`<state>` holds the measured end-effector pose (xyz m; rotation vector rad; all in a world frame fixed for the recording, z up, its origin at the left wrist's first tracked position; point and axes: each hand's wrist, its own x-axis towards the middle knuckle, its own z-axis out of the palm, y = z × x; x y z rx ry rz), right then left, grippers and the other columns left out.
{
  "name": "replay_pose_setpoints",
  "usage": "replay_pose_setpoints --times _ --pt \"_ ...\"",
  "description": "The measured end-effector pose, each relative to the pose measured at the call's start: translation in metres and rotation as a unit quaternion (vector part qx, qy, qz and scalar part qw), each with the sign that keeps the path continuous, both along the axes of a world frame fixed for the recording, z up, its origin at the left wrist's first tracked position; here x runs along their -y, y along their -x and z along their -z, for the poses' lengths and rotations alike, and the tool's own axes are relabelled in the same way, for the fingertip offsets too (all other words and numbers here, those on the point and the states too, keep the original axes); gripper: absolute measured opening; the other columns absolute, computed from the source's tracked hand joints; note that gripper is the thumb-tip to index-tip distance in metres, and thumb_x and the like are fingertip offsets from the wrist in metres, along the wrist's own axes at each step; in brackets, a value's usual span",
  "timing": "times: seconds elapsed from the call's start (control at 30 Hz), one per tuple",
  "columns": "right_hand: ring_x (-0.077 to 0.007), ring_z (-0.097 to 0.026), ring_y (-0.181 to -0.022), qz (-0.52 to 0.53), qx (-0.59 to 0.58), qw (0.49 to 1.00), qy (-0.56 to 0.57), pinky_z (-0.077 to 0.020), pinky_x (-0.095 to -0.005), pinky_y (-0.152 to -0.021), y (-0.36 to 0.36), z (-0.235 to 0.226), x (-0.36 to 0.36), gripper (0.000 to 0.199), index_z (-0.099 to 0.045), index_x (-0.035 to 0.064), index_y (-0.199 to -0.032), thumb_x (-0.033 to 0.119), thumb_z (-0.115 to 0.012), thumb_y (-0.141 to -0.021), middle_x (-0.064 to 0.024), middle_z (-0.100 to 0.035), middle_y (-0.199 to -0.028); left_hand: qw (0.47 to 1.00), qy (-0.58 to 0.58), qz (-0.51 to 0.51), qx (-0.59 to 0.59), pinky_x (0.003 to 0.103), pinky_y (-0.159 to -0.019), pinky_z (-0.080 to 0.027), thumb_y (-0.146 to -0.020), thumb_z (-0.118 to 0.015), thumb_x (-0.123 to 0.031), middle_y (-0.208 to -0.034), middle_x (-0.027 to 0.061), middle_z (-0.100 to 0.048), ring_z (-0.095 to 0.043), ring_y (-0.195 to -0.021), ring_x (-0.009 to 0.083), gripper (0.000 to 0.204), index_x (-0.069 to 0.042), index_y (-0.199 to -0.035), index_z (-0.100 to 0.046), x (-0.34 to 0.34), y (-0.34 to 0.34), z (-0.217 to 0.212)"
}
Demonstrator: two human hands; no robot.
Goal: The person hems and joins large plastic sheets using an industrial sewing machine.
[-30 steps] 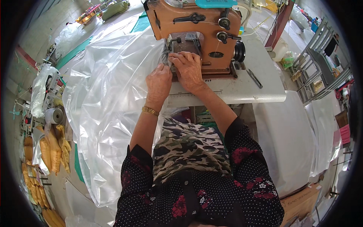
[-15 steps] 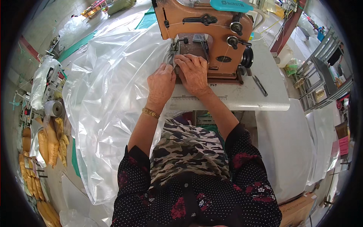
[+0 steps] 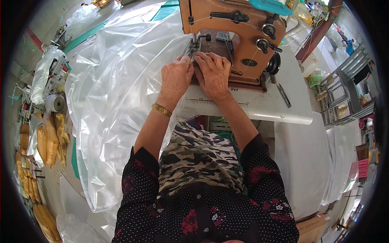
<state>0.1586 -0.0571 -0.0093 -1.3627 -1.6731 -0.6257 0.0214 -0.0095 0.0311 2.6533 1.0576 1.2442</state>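
A brown sewing machine [image 3: 243,44] stands on a pale work table, with its presser foot and needle area [image 3: 196,43] on its left side. My left hand [image 3: 176,77] is closed on the gathered edge of a large clear plastic sheet [image 3: 117,93], just in front of the presser foot. Beside it, my right hand [image 3: 214,75] has its fingers bent and pressed together over the same edge, fingertips almost meeting the left hand's. The bit of sheet between the fingers is mostly hidden. The rest of the sheet spreads left and hangs off the table.
Dark tweezers [image 3: 284,95] lie on the table right of the machine, near a ruler strip [image 3: 214,103] at the front edge. White sheets [image 3: 304,162] hang below on the right. A cardboard box [image 3: 314,229] and a metal rack [image 3: 344,85] stand right; yellowish bundles [image 3: 52,141] sit left.
The machine and table sit farther right and a little higher in the picture, as the view has shifted. Both hands keep their hold at the sheet's edge by the presser foot.
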Motion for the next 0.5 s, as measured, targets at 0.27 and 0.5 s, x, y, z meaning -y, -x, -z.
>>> replay_pose_setpoints --times 0.27,0.5 --pt "-0.0219 -0.05 -0.113 0.019 0.013 1.0 -0.018 -0.0318 -0.0417 -0.095 0.005 -0.006 -0.009 0.039 -0.059 0.01 -0.116 0.015 -0.067 -0.078 -0.0011 -0.057 -0.124 0.999 0.001 0.028 0.02 0.043 -0.062 -0.047 -0.081 -0.063 -0.012 -0.077 0.0132 -0.061 -0.061 -0.071 0.0348 0.011 -0.002 -0.079 -0.059 -0.013 0.003 -0.005" --pt "-0.0259 -0.05 -0.109 0.075 0.042 0.996 -0.024 -0.0378 -0.0447 -0.088 -0.008 -0.003 -0.003 0.037 -0.055 0.0088 -0.116 0.019 -0.054 -0.081 -0.0056 -0.055 -0.119 0.997 -0.034 0.072 -0.005 0.046 -0.059 -0.043 -0.085 -0.058 -0.012 -0.071 0.0182 -0.057 -0.058 -0.066 0.0383 0.013 -0.003 -0.076 -0.056 -0.016 -0.007 -0.006"
